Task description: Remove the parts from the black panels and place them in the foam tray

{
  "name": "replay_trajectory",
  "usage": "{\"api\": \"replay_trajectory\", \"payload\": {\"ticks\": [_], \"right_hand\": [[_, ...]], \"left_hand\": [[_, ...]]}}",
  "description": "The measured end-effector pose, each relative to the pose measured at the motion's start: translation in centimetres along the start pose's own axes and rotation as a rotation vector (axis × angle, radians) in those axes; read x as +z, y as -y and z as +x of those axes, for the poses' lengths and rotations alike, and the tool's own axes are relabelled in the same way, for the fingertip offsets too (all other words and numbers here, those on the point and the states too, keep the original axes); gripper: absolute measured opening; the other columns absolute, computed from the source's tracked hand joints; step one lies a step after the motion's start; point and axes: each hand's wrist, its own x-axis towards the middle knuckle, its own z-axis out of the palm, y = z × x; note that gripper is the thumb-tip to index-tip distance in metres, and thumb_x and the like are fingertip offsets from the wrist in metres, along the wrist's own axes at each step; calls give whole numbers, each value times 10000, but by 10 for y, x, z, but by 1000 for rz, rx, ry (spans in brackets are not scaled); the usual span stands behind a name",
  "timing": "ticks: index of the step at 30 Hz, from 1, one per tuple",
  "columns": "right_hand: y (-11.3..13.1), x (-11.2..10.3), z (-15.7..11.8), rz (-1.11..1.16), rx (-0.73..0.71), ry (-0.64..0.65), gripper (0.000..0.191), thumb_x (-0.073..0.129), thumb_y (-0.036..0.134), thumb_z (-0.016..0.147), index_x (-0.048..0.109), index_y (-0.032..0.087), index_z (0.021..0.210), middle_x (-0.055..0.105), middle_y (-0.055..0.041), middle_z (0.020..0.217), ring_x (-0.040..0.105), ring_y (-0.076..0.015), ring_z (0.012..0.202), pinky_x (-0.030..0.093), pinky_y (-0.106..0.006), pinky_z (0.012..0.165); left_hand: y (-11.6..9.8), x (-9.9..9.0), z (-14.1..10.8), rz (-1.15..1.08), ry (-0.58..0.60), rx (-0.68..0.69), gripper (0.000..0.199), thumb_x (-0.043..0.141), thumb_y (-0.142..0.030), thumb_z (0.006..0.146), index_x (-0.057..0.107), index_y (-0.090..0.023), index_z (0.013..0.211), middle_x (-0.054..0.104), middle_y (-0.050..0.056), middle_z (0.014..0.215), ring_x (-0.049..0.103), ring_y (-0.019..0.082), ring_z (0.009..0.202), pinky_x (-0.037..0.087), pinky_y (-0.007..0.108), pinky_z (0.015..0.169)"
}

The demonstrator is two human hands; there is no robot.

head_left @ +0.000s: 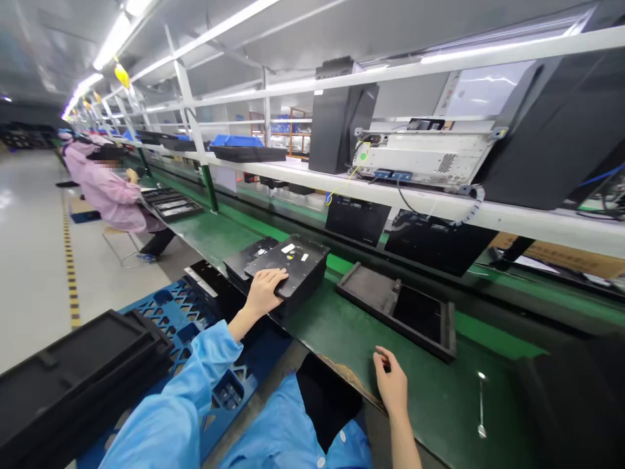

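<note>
On the green bench [322, 326] stands a stack of flat black cases [297, 260] with small white labels and a yellow mark on top. My left hand [266, 290] is closed over the near left edge of the top case, fingers on its upper face; the thumb is partly hidden. My right hand [392, 381] hangs at the bench's front edge, loosely curled with a gap between thumb and fingers, and holds nothing. Beyond it lies a black tray [395, 309] with a dark flat piece in its right compartment. A metal wrench [482, 404] lies to the right.
Several black trays [73, 384] are piled on a blue plastic pallet [188, 332] at my left. Above the bench, a white shelf [303, 176] carries a white electronic unit [420, 156] with cables. A co-worker [110, 189] in pink sits farther along the line.
</note>
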Motion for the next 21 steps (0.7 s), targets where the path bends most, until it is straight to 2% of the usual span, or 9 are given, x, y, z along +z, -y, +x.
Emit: {"api": "replay_trajectory", "payload": {"ticks": [2, 4, 7, 10, 13, 15, 17, 19, 21], "right_hand": [[2, 1, -4, 26, 19, -20, 562, 647, 695, 876, 823, 217, 1114, 832, -97, 933, 771, -310, 883, 573, -392, 795], [4, 3, -7, 49, 39, -42, 553, 659, 687, 868, 824, 212, 1099, 833, -103, 931, 768, -312, 878, 576, -399, 806], [7, 6, -14, 91, 71, -70, 557, 657, 675, 872, 813, 202, 1119, 833, -108, 939, 774, -322, 914, 578, -430, 877], [10, 6, -30, 145, 93, -96, 540, 655, 664, 889, 813, 202, 1120, 830, -104, 909, 783, -327, 919, 585, -454, 899], [14, 6, -55, 195, 88, -124, 521, 678, 668, 887, 826, 203, 1069, 815, -91, 844, 780, -313, 837, 611, -440, 830], [14, 3, -74, 206, 80, -159, 531, 678, 685, 898, 825, 201, 1060, 814, -91, 850, 783, -303, 820, 630, -423, 797], [10, -7, -91, 178, 86, -230, 552, 651, 706, 927, 809, 198, 1078, 822, -108, 913, 790, -303, 847, 642, -419, 803], [1, -29, -102, 98, 108, -333, 566, 601, 714, 962, 780, 198, 1112, 822, -137, 1017, 787, -310, 914, 638, -434, 851], [-10, -61, -103, -27, 137, -441, 585, 532, 713, 991, 744, 191, 1151, 800, -171, 1112, 764, -323, 983, 619, -459, 904]], "left_hand": [[-4, -8, -3, 79, 60, 77, 593, 696, -91, 812, 731, -217, 1391, 794, 102, 1361, 716, 306, 1248, 523, 468, 1075], [-8, -16, -1, 161, 181, 189, 744, 666, -62, 801, 649, -200, 1531, 794, 118, 1312, 720, 311, 1189, 542, 466, 1020], [-13, -22, 7, 184, 286, 326, 818, 628, -32, 800, 596, -190, 1602, 780, 114, 1352, 702, 308, 1280, 556, 455, 1080], [-21, -29, 6, 87, 158, 446, 810, 581, 6, 794, 630, -203, 1575, 776, 73, 1412, 682, 284, 1386, 573, 425, 1151], [-32, -46, -10, -82, -18, 609, 826, 528, 0, 861, 535, -201, 1662, 786, 64, 1402, 701, 264, 1391, 584, 429, 1192], [-43, -59, -27, -234, -75, 720, 708, 519, -60, 973, 511, -152, 1674, 790, 79, 1398, 662, 276, 1454, 562, 448, 1241], [-59, -65, -44, -369, -96, 801, 571, 559, -110, 1044, 577, -135, 1615, 824, 69, 1319, 644, 278, 1478, 556, 460, 1262], [-81, -58, -57, -484, -96, 841, 455, 594, -114, 1067, 662, -145, 1516, 853, 41, 1227, 671, 255, 1448, 553, 442, 1272], [-109, -37, -67, -600, -79, 860, 363, 601, -122, 1083, 710, -151, 1428, 868, 17, 1159, 716, 219, 1387, 549, 399, 1273]]}}
